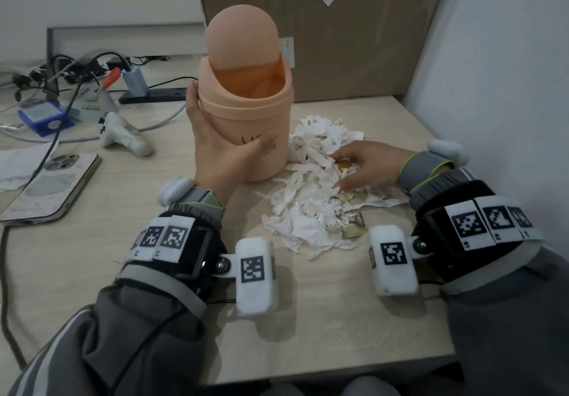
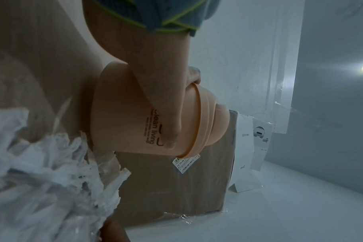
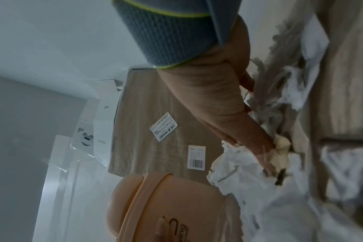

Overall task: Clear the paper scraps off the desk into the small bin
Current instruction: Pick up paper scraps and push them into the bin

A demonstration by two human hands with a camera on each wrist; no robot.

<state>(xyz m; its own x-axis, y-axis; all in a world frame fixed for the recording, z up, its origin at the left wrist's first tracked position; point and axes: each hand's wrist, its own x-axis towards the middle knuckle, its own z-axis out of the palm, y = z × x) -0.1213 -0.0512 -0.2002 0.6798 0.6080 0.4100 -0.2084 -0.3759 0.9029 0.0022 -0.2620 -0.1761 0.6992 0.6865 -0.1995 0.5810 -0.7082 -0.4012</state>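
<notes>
Nearest you, the paper scraps (image 1: 311,198) are lying heaped on the desk (image 1: 308,318), just right of the small bin (image 1: 246,112) and touching its base. Your right hand (image 1: 366,166) is resting on the heap with fingers spread and relaxed, gripping nothing yet; you seem to be gathering a first handful. Your left hand (image 1: 215,146) is wrapping round the bin's side, steadying it upright. Its domed flap (image 1: 241,41) is standing tipped open. Next you are likely needing to bunch the scraps and lift them over the rim. Beyond, a cardboard box (image 1: 354,41) is standing against the wall.
</notes>
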